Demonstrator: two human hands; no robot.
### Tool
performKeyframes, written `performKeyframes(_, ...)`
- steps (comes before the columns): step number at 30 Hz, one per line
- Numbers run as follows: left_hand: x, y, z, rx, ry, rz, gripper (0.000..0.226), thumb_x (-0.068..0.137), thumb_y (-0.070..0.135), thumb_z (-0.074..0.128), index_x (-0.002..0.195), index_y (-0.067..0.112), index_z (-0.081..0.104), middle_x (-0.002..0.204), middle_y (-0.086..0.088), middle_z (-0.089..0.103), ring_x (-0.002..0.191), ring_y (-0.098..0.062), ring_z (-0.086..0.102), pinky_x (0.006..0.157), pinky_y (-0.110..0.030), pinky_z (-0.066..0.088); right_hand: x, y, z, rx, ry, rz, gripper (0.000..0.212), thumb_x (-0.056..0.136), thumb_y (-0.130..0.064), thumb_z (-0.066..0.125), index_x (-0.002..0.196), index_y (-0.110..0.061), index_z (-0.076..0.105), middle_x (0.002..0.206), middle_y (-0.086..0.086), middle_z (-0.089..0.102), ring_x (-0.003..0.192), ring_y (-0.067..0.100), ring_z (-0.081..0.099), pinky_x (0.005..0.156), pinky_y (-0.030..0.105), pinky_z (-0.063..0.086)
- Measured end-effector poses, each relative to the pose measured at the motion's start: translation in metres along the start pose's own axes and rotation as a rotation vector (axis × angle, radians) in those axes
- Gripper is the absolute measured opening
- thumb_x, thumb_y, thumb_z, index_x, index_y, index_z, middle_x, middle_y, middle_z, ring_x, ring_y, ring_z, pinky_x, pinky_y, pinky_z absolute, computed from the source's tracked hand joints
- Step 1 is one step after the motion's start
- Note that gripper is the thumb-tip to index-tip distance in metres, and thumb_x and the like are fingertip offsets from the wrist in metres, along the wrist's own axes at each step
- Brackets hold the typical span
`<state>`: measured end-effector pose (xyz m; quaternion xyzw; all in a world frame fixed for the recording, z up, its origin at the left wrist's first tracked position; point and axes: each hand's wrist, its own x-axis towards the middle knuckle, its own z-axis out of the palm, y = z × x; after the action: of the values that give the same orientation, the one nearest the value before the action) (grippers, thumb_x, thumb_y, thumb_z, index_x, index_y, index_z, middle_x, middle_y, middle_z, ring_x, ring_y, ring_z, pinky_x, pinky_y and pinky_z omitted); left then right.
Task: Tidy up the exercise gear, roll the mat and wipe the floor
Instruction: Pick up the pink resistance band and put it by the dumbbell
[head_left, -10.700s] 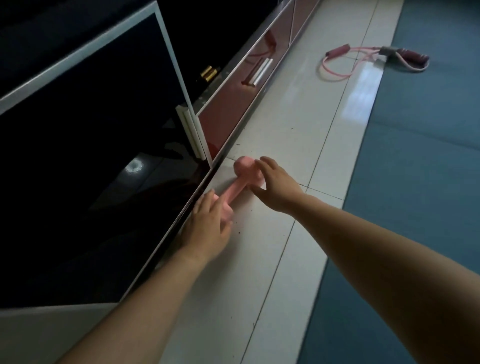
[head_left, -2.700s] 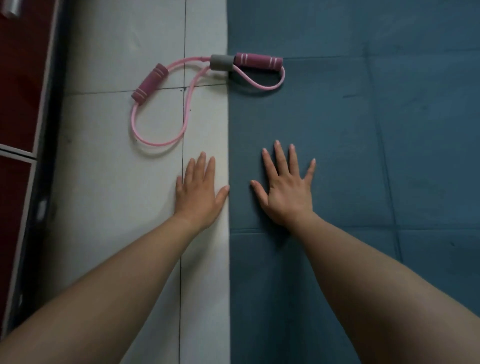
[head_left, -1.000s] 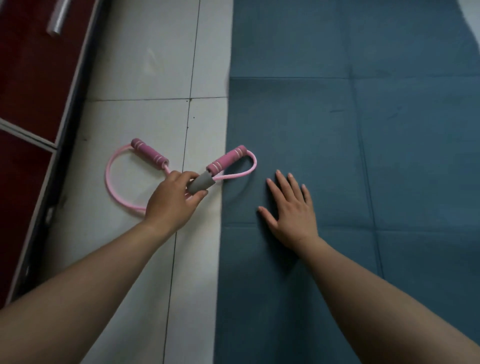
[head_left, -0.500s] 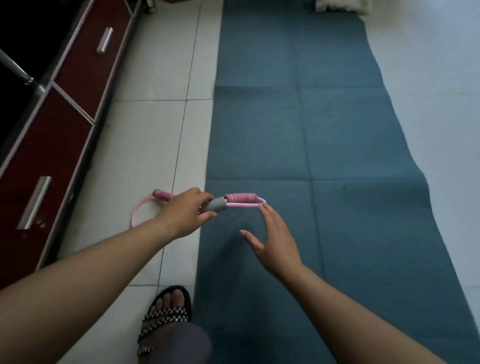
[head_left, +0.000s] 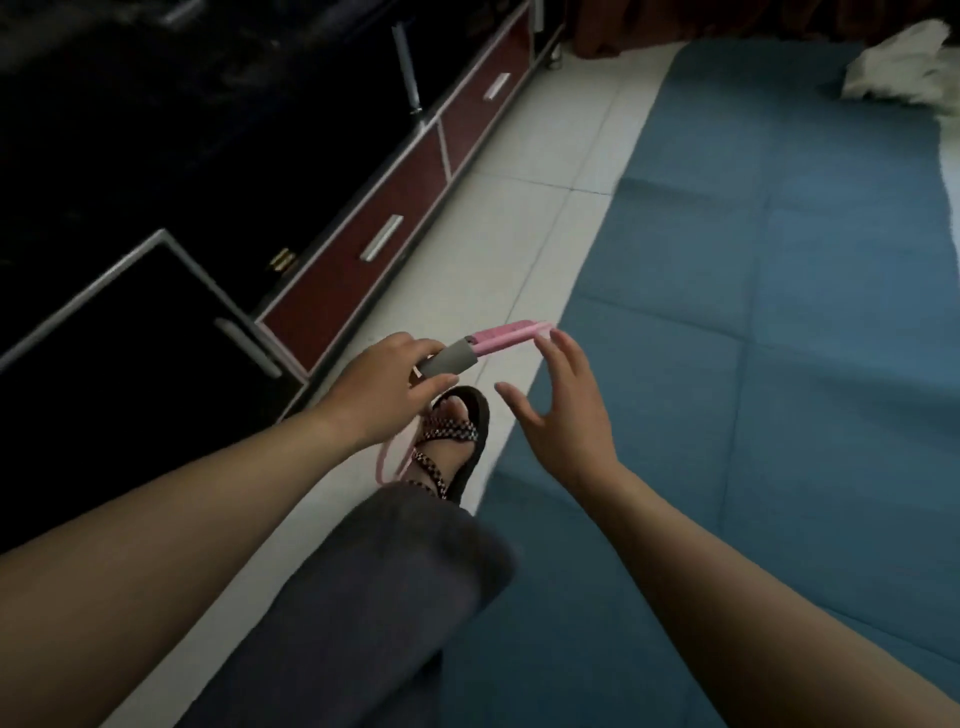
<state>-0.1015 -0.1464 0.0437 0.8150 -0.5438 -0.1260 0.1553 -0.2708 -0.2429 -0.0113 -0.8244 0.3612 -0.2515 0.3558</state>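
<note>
left hand (head_left: 387, 389) pinches the grey centre sleeve of the pink resistance band (head_left: 480, 345), held up off the floor tiles (head_left: 519, 218) above the person's sandalled foot (head_left: 452, 436); gripped at the middle joint, likely so both loops hang together, one pink loop trailing down past the wrist. right hand (head_left: 563, 410) is spread wide and holds nothing, fingertips just at the far end of the pink foam handle, seemingly there to gather it. blue mat (head_left: 779, 364) lies flat and unrolled, a white cloth (head_left: 898, 67) on its far end; the cabinet (head_left: 363, 249) alongside looks the likely storage spot.
</note>
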Motion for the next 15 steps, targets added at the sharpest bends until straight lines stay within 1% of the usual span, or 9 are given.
performKeyframes(2, -0.038, -0.015, -0.023, -0.01, 0.013, -0.056, 0.031, 0.088, 0.037, 0.059, 0.114, 0.021, 0.06, 0.096, 0.003, 0.056, 0.084, -0.015, 0.055, 0.068, -0.025, 0.039, -0.016, -0.026, 0.012, 0.016, -0.053, -0.061, 0.066, 0.085, -0.045, 0.06, 0.141, -0.02, 0.035, 0.152, -0.002, 0.025, 0.138, 0.013, 0.025, 0.104, 0.021, 0.024)
performKeyframes(3, -0.058, -0.024, -0.036, 0.002, 0.026, -0.087, 0.032, 0.087, 0.036, 0.06, 0.116, 0.021, 0.059, 0.095, 0.004, 0.055, 0.085, -0.015, 0.054, 0.067, -0.023, 0.036, -0.025, -0.041, 0.017, 0.032, -0.078, -0.099, 0.067, 0.085, -0.046, 0.061, 0.141, -0.02, 0.035, 0.152, -0.002, 0.025, 0.138, 0.013, 0.026, 0.105, 0.022, 0.025)
performKeyframes(5, -0.092, -0.039, -0.057, 0.027, 0.038, -0.136, 0.035, 0.087, 0.034, 0.061, 0.119, 0.019, 0.059, 0.1, 0.001, 0.056, 0.091, -0.016, 0.055, 0.071, -0.023, 0.035, -0.041, -0.067, 0.024, 0.062, -0.116, -0.156, 0.069, 0.083, -0.045, 0.063, 0.14, -0.018, 0.036, 0.151, -0.002, 0.027, 0.137, 0.013, 0.029, 0.108, 0.025, 0.028)
performKeyframes(7, -0.123, -0.051, -0.07, 0.034, 0.038, -0.171, 0.037, 0.088, 0.033, 0.06, 0.12, 0.016, 0.058, 0.105, -0.002, 0.057, 0.093, -0.017, 0.055, 0.074, -0.022, 0.034, -0.051, -0.088, 0.028, 0.08, -0.143, -0.221, 0.068, 0.083, -0.041, 0.065, 0.14, -0.017, 0.036, 0.149, -0.003, 0.03, 0.134, 0.012, 0.033, 0.107, 0.023, 0.029)
performKeyframes(10, -0.162, -0.068, -0.069, 0.021, 0.041, -0.217, 0.038, 0.088, 0.033, 0.059, 0.122, 0.017, 0.055, 0.104, -0.001, 0.054, 0.088, -0.013, 0.053, 0.071, -0.019, 0.034, -0.065, -0.112, 0.036, 0.045, -0.215, -0.287, 0.066, 0.083, -0.04, 0.064, 0.139, -0.02, 0.035, 0.148, -0.006, 0.031, 0.131, 0.01, 0.036, 0.104, 0.019, 0.028)
performKeyframes(12, -0.188, -0.088, -0.058, -0.025, 0.089, -0.234, 0.037, 0.088, 0.03, 0.06, 0.122, 0.016, 0.056, 0.102, -0.001, 0.053, 0.086, -0.014, 0.054, 0.07, -0.019, 0.034, -0.076, -0.121, 0.054, 0.006, -0.264, -0.331, 0.066, 0.084, -0.041, 0.063, 0.139, -0.021, 0.035, 0.147, -0.007, 0.032, 0.129, 0.009, 0.038, 0.102, 0.017, 0.029)
performKeyframes(14, -0.205, -0.106, -0.043, -0.068, 0.119, -0.255, 0.037, 0.087, 0.027, 0.063, 0.121, 0.014, 0.057, 0.1, 0.001, 0.052, 0.086, -0.016, 0.055, 0.072, -0.019, 0.034, -0.083, -0.122, 0.065, -0.042, -0.323, -0.334, 0.064, 0.084, -0.042, 0.062, 0.139, -0.021, 0.037, 0.146, -0.007, 0.034, 0.128, 0.009, 0.039, 0.101, 0.017, 0.032)
performKeyframes(15, -0.218, -0.119, -0.036, -0.086, 0.122, -0.265, 0.037, 0.086, 0.026, 0.064, 0.12, 0.014, 0.058, 0.1, 0.002, 0.051, 0.088, -0.016, 0.055, 0.072, -0.017, 0.033, -0.089, -0.125, 0.076, -0.073, -0.355, -0.335, 0.061, 0.084, -0.043, 0.061, 0.138, -0.022, 0.038, 0.145, -0.007, 0.035, 0.127, 0.01, 0.04, 0.1, 0.019, 0.035)
